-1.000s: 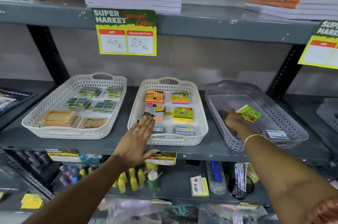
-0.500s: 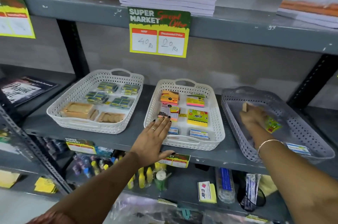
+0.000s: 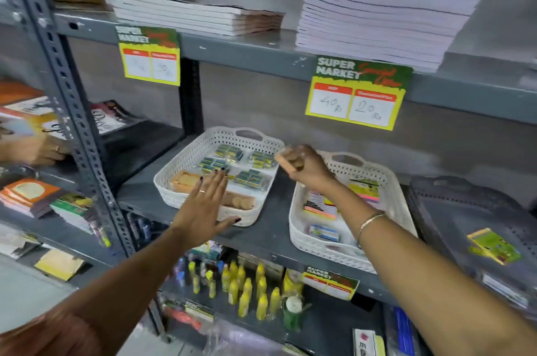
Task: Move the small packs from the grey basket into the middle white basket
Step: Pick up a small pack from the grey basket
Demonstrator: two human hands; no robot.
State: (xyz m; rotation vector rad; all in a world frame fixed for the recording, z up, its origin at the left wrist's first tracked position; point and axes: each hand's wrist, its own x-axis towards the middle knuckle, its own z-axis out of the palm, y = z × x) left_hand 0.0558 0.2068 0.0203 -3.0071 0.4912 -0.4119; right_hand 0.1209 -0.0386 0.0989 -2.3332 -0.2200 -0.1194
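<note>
Grey metal shelving point(image 3: 276, 235) carrying three baskets. Pinching a small tan pack point(image 3: 286, 163) in right hand point(image 3: 305, 168), above the gap between left white perforated basket point(image 3: 186, 196) and middle white perforated basket point(image 3: 302, 233). Spreading left hand point(image 3: 203, 204) flat over the left basket's front rim. Leaving a green pack point(image 3: 494, 245) lying in the grey perforated basket point(image 3: 436, 196), rightmost.

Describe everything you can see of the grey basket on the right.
The grey basket is a shallow rectangular tray, plastic by the look of it, with perforated walls and a cut-out handle in its far rim. It sits flat on the grey metal shelf, just right of the middle white basket; whether they touch is unclear. Its right side runs out of frame. Inside lie a green and yellow pack and a small pale pack nearer the front. Neither hand is in it.
</note>
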